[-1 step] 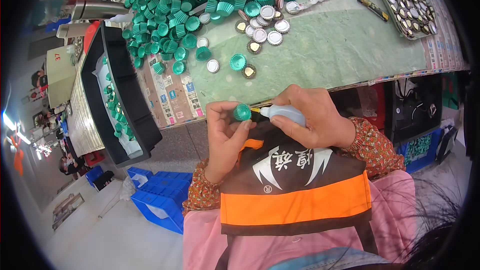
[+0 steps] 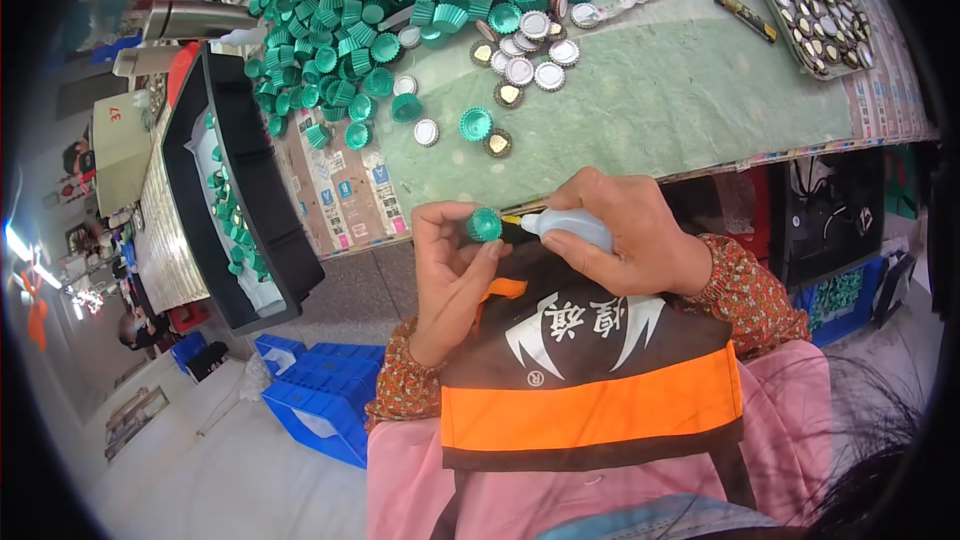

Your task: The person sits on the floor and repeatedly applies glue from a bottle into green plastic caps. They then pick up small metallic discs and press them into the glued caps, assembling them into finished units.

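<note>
A worker seated at a green-topped bench (image 2: 700, 90) holds a single green ribbed cap (image 2: 485, 224) just below the table's edge, pinched between the thumb and fingertips of the left hand (image 2: 450, 275), apparently so its open side faces the nozzle brought up to it. The right hand (image 2: 625, 235) is curled around a small pale squeeze bottle (image 2: 570, 227), fingers closed over its body and its dark-and-yellow tip touching or all but touching the cap; whether anything is flowing cannot be told. Both wrists are bent inward over the lap, in front of a black and orange apron (image 2: 590, 390), which keeps the pair steady and close to the eye. Behind them, a heap of green caps (image 2: 400, 10) sits within reach on the bench, a scatter of silver and gold discs (image 2: 530, 60) beside it, and a black tray (image 2: 240, 200) at the left holds more caps. A blue crate (image 2: 320, 400) rests on the floor below.
</note>
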The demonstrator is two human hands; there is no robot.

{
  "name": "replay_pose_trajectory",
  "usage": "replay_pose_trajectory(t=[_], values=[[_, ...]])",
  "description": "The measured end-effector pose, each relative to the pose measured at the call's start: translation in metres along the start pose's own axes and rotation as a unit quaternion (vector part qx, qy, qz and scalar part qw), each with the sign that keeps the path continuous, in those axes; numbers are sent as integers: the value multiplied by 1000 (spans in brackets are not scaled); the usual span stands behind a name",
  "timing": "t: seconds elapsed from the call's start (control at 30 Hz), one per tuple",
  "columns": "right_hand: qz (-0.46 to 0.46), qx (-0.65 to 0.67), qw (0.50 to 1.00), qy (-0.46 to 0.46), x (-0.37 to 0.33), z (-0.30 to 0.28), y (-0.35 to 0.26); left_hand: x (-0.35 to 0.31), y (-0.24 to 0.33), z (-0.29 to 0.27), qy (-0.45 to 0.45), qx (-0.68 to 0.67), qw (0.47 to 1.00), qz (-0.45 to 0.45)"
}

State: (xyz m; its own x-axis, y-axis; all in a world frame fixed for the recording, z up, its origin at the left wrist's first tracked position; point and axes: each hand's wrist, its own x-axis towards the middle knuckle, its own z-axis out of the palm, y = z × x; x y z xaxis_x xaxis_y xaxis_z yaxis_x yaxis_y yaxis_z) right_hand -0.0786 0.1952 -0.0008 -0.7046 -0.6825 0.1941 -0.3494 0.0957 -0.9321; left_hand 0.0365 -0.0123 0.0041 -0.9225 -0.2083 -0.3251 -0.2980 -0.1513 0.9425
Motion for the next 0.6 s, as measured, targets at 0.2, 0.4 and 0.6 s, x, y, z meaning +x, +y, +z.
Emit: replay_pose_trajectory(t=[0.2,0.4,0.6], values=[[81,87,990,81,4,-29,-2,5,12,1,-17,-28,999,-18],[128,117,957,232,8,-81,25,16,20,-7,-35,-74,996,-45],[94,-41,949,299,15,-115,62,27,29,-2,-47,-129,990,27]])
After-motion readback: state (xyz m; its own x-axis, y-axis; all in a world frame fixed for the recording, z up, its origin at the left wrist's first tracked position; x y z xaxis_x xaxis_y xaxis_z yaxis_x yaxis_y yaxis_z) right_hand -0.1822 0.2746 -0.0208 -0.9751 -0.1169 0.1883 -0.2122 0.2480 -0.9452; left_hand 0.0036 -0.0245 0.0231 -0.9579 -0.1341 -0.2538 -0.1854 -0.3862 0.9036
